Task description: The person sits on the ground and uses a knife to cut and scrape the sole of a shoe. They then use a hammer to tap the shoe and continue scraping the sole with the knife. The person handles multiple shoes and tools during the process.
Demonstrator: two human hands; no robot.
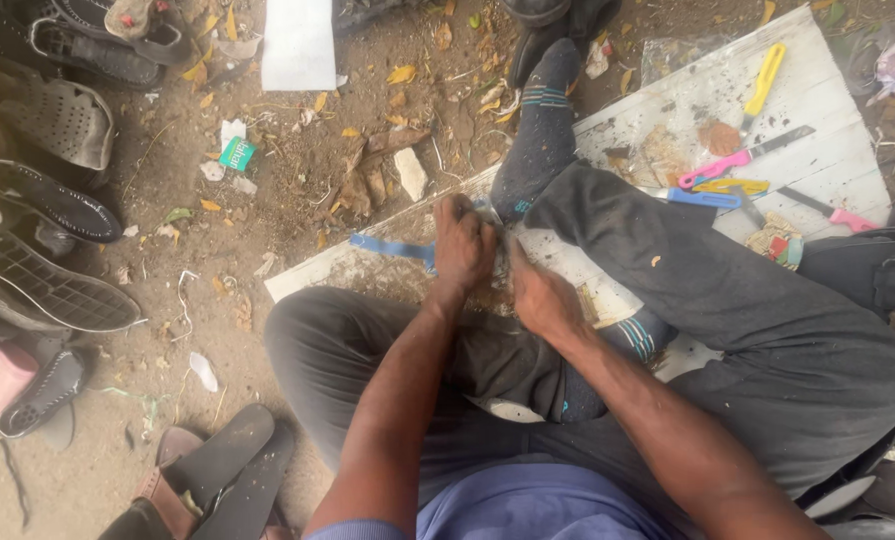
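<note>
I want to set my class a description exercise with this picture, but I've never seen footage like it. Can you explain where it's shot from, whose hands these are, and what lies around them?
There is one view, from a camera worn on a person's head, looking down at their own lap. The person sits on dirt ground, legs in dark trousers and socks. The left hand and right hand are pressed close together over a small item; what it is cannot be made out. Under them lies a white board carrying knives with yellow, pink and blue handles. A blue strip pokes out beside the left hand. Worn shoes line the left edge, among dry leaves.
</note>
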